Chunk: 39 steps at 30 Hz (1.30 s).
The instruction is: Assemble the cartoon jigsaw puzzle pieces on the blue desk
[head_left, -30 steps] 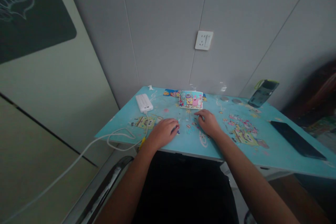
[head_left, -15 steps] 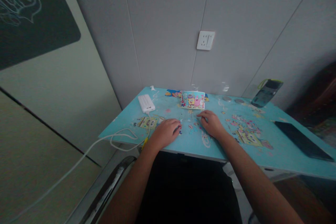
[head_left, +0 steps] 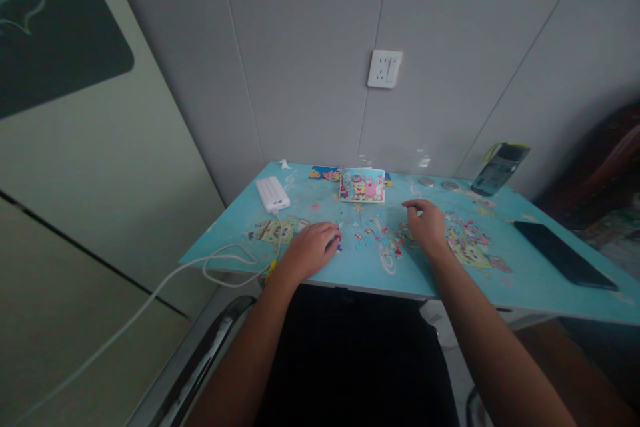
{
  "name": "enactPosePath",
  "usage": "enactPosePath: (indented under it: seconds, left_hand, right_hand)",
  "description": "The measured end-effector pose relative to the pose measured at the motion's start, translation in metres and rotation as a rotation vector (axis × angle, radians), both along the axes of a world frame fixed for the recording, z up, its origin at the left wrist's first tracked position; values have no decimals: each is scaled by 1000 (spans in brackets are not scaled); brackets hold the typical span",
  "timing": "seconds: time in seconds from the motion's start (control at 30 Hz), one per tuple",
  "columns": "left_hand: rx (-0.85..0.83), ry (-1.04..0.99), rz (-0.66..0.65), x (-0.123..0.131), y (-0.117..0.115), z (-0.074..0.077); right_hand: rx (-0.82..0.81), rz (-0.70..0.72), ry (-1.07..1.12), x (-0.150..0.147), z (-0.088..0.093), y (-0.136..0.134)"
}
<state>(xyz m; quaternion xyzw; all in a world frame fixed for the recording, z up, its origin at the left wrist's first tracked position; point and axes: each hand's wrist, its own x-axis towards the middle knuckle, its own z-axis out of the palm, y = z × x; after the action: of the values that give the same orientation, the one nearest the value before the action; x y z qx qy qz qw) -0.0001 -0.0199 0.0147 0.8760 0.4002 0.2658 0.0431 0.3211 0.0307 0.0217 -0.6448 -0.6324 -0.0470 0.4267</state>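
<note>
My left hand (head_left: 313, 247) rests on the near part of the light-blue table, its fingers curled inward. Small dark and reddish bits show at its fingertips, too tiny to name. Farther right, my right hand (head_left: 427, 223) is held over the tabletop with thumb and forefinger drawn together; whatever lies between them is too small to see. Between my hands lie several small colourful pieces (head_left: 383, 237), which look like jigsaw pieces. Behind them a cartoon picture card (head_left: 363, 185) leans upright near the wall.
A white power bank (head_left: 273, 194) with a white cable (head_left: 165, 283) sits at the left. Toward the right are a dark tablet-like slab (head_left: 565, 255) and a tilted water bottle (head_left: 500, 169). The table (head_left: 325, 207) has printed cartoon figures and meets the wall behind.
My right hand has moved right, away from the spot below the card, uncovering more small pieces. My left hand stays at nearly the same place. The view has shifted slightly.
</note>
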Motion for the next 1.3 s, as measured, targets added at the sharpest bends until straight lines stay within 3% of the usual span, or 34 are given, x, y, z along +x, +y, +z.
enactPosePath:
  seconds: [0.53, 0.83, 1.13, 1.3]
  left_hand:
    - [11, 2, -15, 0, 2, 0]
    - [11, 4, -18, -1, 1, 1]
    - [12, 10, -23, -1, 2, 0]
    - [3, 16, -16, -1, 6, -5]
  right_hand:
    - [-56, -77, 91, -4, 5, -4]
    - [-43, -58, 309, 5, 3, 2]
    - [-38, -68, 280, 0, 6, -2]
    - [12, 93, 180, -12, 3, -3]
